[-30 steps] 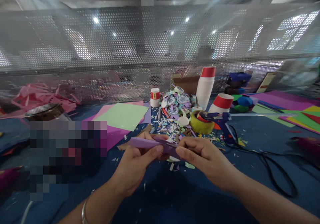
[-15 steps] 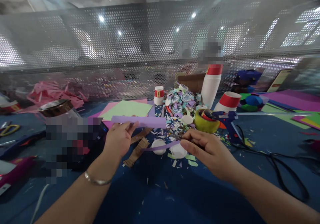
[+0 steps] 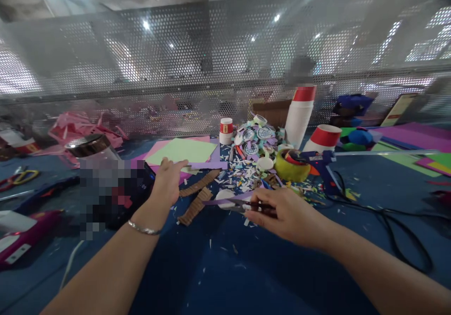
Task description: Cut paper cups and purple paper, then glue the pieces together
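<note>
Fingers, right hand: closed around dark-handled scissors, blades pointing left. Fingers, left hand: extended, the index reaching to the left end of a purple piece; whether they pinch it or merely touch it, we cannot tell.

Purple piece: one, long and narrow, at the near right edge of the green sheet. Purple strip: one, thinner, lying alongside the scissor blades and crossing in front of a white disc; we cannot make out whether the right fingers grip it too.

Nearby, we list: two brown strips, corrugated, between the hands; loose scraps; a pile of printed discs behind them; a yellow roll; a blue glue gun beside it.

Step in hand, by our judgement: parking the piece on the left while the scissors and strip occupy the right. Next move, as we read it, calls for lifting the left fingers clear without dragging the sheet, then steadying the strip's loose end, well away from the blades.
</note>
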### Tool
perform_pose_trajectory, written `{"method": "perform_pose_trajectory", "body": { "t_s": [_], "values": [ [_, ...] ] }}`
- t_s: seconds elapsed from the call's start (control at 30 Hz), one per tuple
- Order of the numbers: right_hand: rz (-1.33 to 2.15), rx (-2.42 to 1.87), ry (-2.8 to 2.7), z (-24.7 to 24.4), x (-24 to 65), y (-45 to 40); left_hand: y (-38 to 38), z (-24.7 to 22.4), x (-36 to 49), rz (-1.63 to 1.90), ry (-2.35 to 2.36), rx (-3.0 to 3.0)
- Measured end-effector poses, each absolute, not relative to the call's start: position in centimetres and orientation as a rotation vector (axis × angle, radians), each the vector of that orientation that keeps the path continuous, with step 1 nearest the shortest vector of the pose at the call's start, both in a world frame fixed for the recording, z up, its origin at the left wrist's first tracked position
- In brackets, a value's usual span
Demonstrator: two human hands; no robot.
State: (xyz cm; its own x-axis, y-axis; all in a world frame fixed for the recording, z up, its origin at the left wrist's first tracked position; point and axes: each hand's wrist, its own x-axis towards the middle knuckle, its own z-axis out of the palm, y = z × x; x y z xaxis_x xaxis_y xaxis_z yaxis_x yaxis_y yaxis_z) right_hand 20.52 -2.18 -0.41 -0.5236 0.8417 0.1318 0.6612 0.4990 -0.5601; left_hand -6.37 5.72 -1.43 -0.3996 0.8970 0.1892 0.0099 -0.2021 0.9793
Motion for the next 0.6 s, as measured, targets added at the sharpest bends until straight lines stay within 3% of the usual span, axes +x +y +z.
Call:
{"method": "perform_pose_trajectory", "body": {
  "t_s": [0.1,0.37,0.47,0.6],
  "values": [
    [0.498,-1.240,-2.568,-0.8,20.4,-2.6,4.0,-1.1,-5.2,1.553,1.503,1.344],
    [0.414,-1.093,-2.709,-1.7,20.1,-3.4,0.0,-1.1,-1.0,0.780,1.192,2.509],
    [0.388,-1.081,-2.723,-1.8,20.1,-3.4,0.1,-1.4,-0.6,0.732,1.198,2.544],
    [0.374,-1.086,-2.738,-1.8,20.0,-3.5,0.4,-1.2,-0.9,0.926,1.262,2.277]
  ]
}}
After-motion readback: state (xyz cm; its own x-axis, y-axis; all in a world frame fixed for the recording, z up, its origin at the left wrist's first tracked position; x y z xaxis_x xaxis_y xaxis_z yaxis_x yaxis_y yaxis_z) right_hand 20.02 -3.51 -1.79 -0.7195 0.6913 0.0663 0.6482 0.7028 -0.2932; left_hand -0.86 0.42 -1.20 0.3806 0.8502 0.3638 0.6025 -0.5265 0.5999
